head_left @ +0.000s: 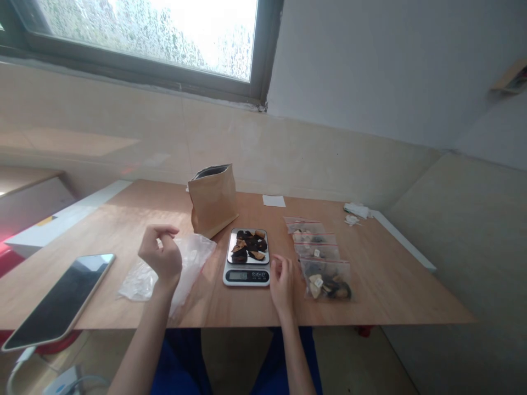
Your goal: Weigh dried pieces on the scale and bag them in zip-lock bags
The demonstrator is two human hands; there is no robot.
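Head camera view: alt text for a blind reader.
A scale holding dried pieces sits between a person's hands: left hand raised over clear plastic bags, right hand resting on the table. A brown pouch stands behind; filled zip bags lie to the right.

A tablet (61, 299) lies at the bench's (391, 296) left edge; a brown pouch (213, 200) stands open mid-bench; a paper slip (274, 201) and tissues (357, 210) lie farther back.

Wooden table (391, 296): tablet (61, 299) at left edge, overhanging; clear plastic bags (191, 258) beside it; upright brown pouch (213, 200); scale (247, 274) mid-front; four filled zip bags (317, 251) in row right; paper slip (274, 201), white scraps (357, 211) at back.
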